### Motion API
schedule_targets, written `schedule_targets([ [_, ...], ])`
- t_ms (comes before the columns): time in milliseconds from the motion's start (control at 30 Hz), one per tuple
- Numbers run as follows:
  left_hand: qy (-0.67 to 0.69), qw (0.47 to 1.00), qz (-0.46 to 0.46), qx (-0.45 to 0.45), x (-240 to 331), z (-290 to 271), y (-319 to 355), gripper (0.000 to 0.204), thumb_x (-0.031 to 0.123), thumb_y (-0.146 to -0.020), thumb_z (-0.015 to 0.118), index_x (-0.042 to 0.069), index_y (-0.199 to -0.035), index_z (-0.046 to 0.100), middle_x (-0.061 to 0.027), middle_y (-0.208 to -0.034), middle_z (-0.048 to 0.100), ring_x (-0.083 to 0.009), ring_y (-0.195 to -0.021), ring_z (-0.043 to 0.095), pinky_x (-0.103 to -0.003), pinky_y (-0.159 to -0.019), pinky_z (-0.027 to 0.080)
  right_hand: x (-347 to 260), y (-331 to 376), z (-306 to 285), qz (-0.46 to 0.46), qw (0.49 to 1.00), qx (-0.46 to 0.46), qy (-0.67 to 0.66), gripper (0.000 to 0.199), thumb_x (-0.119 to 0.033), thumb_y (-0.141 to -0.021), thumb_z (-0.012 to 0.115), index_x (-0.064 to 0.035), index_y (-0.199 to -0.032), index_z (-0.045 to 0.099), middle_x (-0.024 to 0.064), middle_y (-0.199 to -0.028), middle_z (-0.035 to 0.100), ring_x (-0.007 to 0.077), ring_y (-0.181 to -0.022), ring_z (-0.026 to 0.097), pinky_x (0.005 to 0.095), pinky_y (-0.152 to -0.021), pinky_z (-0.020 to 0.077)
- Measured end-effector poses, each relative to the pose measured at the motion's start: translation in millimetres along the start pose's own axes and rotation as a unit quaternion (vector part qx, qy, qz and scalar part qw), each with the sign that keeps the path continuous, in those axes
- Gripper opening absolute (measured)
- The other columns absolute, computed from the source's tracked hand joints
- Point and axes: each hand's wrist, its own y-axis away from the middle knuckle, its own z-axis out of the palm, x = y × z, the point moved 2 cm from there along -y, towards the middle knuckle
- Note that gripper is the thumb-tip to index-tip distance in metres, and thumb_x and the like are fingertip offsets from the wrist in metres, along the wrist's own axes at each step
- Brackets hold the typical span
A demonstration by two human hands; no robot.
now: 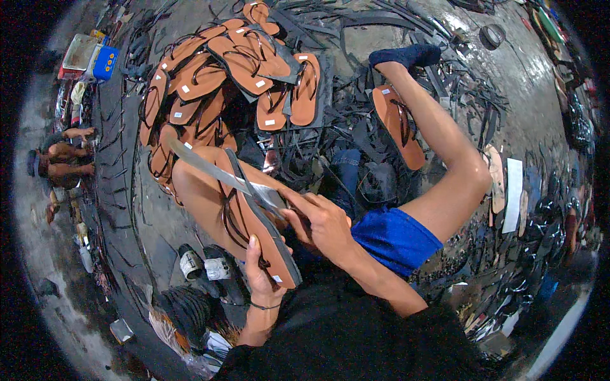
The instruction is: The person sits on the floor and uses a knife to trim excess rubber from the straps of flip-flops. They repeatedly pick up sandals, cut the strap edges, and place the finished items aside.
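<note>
My left hand [262, 274] grips the heel end of an orange-brown sandal [257, 216] with black straps, held up over my left knee. My right hand [321, 222] holds the handle of a long knife [210, 168], its blade lying across the sandal and pointing up to the left. I sit on the floor with one leg stretched out, its foot in a dark sock [406, 56].
A heap of finished orange sandals [222, 76] lies ahead. One sandal [397, 127] lies by my right leg. Black rubber strips and scraps [375, 32] cover the floor. Another person [60, 159] crouches at far left near a blue box [105, 62]. Cans [203, 265] stand by my left hand.
</note>
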Motion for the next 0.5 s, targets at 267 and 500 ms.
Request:
schedule_targets([
  [267, 0.009, 0.999, -0.015, -0.031, -4, -12, -7, 0.047, 0.052, -0.091, 0.051, 0.006, -0.100, 0.058, -0.0082, -0.083, 0.063, -0.0165, -0.067, 0.061, -0.029, -0.050, 0.053, -2, -51, 20, -0.016, 0.998, 0.047, -0.023, 0.035, -0.016, -0.083, 0.067, -0.0088, -0.117, 0.061, 0.0143, -0.079, 0.063, 0.0317, -0.069, 0.062, 0.0381, -0.059, 0.0502],
  [500, -0.111, 0.991, 0.041, -0.059, -17, -33, -7, 0.039, 0.042, -0.092, 0.054, 0.007, -0.108, 0.058, -0.0052, -0.088, 0.063, -0.0192, -0.074, 0.062, -0.033, -0.066, 0.053, -12, -66, 7, 0.250, 0.871, -0.225, -0.358, 0.030, -0.029, -0.087, 0.068, 0.0004, -0.093, 0.063, 0.0099, -0.063, 0.055, 0.0127, -0.058, 0.046, 0.0288, -0.055, 0.0422],
])
